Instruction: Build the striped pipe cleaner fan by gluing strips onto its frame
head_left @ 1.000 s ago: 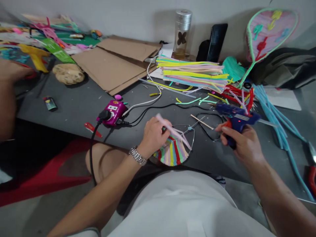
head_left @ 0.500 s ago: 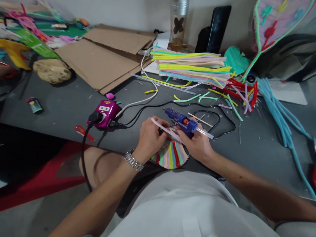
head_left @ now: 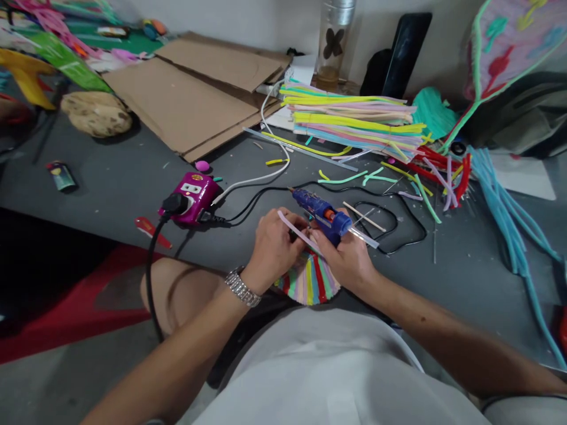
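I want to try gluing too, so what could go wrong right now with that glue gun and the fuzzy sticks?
The blue hot glue gun in the right hand points its nozzle toward the left hand, which holds a pale pink fuzzy stick, so glue might burn fingers. Its black cord loops across the grey table and could snag. The striped, colourful fan piece overhangs the edge and might slip.
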A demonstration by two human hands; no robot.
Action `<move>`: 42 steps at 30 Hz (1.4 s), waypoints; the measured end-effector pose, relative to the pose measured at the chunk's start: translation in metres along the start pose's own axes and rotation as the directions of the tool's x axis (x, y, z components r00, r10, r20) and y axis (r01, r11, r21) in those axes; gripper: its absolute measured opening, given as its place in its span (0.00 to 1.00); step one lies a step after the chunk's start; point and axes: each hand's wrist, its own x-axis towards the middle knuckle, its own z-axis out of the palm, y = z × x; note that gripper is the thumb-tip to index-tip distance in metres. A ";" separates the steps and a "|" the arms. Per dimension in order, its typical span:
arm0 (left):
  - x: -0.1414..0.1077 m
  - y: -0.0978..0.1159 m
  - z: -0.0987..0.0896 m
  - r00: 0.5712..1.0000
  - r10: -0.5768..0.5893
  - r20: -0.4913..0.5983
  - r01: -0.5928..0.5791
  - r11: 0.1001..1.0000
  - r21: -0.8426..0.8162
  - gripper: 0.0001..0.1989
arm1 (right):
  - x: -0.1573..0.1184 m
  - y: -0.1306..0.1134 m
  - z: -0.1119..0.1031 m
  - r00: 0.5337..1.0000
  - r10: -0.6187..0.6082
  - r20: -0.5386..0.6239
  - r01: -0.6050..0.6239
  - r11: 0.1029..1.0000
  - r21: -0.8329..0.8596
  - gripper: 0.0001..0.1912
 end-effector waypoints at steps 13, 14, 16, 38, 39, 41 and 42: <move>0.005 0.010 -0.005 0.998 -0.034 0.054 0.031 0.998 0.046 0.03 | -0.009 0.036 -0.083 0.998 -0.058 -0.020 0.054 0.987 -0.149 0.08; 0.005 0.010 -0.005 0.998 -0.038 0.055 0.035 0.998 0.052 0.03 | -0.008 0.038 -0.085 0.997 -0.078 -0.016 0.074 0.983 -0.168 0.07; 0.005 0.010 -0.005 0.998 -0.043 0.052 0.040 0.997 0.058 0.03 | -0.006 0.039 -0.086 0.994 -0.105 0.015 0.106 0.978 -0.178 0.07; 0.003 0.005 -0.001 0.999 -0.049 0.020 0.049 0.998 0.037 0.12 | -0.011 0.029 -0.083 0.850 -0.396 0.349 0.500 0.814 -0.296 0.10; 0.003 0.006 -0.001 0.999 -0.047 0.020 0.046 0.998 0.039 0.11 | -0.011 0.029 -0.083 0.847 -0.395 0.355 0.504 0.809 -0.303 0.10; 0.003 0.007 -0.001 0.999 -0.041 0.022 0.040 0.998 0.042 0.09 | -0.012 0.030 -0.083 0.846 -0.386 0.367 0.501 0.809 -0.306 0.10; 0.003 0.007 -0.001 0.999 -0.038 0.023 0.037 0.998 0.042 0.09 | -0.012 0.030 -0.084 0.848 -0.378 0.372 0.496 0.813 -0.305 0.10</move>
